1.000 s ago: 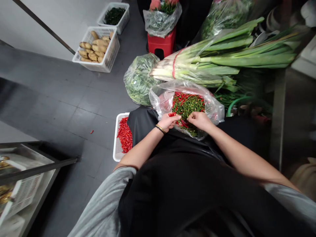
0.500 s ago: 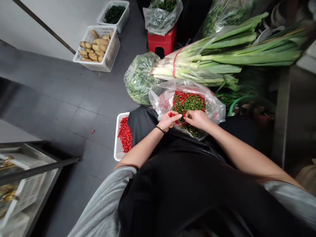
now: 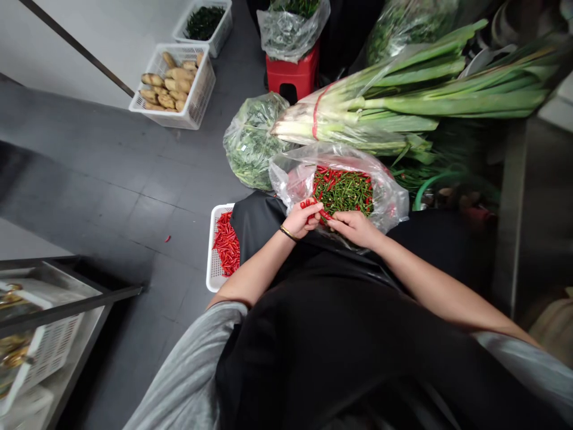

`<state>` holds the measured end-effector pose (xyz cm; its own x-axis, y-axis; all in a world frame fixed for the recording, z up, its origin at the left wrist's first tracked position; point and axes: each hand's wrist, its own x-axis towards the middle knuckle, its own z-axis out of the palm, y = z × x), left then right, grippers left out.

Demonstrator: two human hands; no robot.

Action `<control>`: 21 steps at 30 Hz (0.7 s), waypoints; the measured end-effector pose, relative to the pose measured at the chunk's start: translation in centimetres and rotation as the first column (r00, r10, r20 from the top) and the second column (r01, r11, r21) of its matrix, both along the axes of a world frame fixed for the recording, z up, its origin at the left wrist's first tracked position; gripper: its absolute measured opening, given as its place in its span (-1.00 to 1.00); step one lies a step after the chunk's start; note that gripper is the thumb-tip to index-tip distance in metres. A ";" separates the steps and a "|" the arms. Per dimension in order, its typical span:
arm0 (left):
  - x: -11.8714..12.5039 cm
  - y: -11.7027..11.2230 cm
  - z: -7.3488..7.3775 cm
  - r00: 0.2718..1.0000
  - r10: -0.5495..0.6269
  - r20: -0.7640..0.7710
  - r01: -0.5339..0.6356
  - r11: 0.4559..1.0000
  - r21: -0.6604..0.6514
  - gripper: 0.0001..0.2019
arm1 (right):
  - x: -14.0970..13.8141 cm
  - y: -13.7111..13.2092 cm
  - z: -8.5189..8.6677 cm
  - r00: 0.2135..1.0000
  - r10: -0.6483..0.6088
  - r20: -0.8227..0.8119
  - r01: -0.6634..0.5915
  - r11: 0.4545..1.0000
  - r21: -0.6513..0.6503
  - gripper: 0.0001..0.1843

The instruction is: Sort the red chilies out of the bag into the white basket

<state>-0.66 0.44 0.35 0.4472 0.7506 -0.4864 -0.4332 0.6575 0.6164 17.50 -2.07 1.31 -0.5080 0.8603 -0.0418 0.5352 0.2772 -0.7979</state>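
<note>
My left hand (image 3: pixel 302 220) is closed around several red chili peppers (image 3: pixel 308 204), whose ends show above the fingers. One red chili (image 3: pixel 326 214) spans the gap between the two hands. At its far end, the fingers of my right hand (image 3: pixel 356 228) pinch it, near the stem. Both hands are over the near edge of an open clear plastic bag (image 3: pixel 389 197) in my lap. Inside lies a heap of red chilies with green stems (image 3: pixel 344 190). To my left, a white basket (image 3: pixel 215 280) holds stemless red chilies (image 3: pixel 227 245), partly hidden by the black apron.
Large leeks (image 3: pixel 340 116) tied with a red band lie beyond the bag, beside bagged greens (image 3: pixel 255 143). A red stool (image 3: pixel 293 71) bears another bag. Baskets of potatoes (image 3: pixel 172 83) and dark green vegetables (image 3: pixel 205 24) stand on the floor. A metal rack (image 3: pixel 102 297) is at left.
My right hand has turned and shifted slightly right and down. My left hand has curled more, moving a little left, and the chili between the hands now points from left hand to right.
</note>
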 end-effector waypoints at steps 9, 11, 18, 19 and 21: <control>-0.7 0.6 -0.2 0.998 0.039 0.048 -0.033 0.992 -0.120 -0.72 | 0.7 -1.1 3.1 0.888 0.395 0.234 -0.389 0.918 -0.072 -0.50; -1.1 0.9 -0.1 0.988 0.123 0.092 -0.112 0.987 -0.116 -0.76 | 0.9 0.2 2.3 0.808 0.231 0.543 -0.208 0.973 -0.105 -0.53; -1.7 0.9 0.4 0.987 0.142 0.079 -0.134 0.987 -0.092 -0.77 | -4.2 3.3 -2.5 0.633 0.060 0.772 -0.015 0.998 -0.065 -0.55; -1.7 0.8 0.3 0.989 0.126 0.070 -0.120 0.989 -0.089 -0.73 | -4.6 3.6 -2.8 0.630 0.077 0.773 -0.012 0.996 -0.089 -0.59; -1.4 0.6 -0.1 0.994 0.106 0.032 -0.104 0.992 -0.072 -0.62 | -4.0 4.2 -2.7 0.633 0.061 0.772 0.021 0.995 -0.096 -0.65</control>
<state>-2.03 1.03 0.27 0.3856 0.7587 -0.5251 -0.5228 0.6485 0.5533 13.49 2.09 -1.42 -0.2708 0.8220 -0.5010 0.9622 0.2470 -0.1148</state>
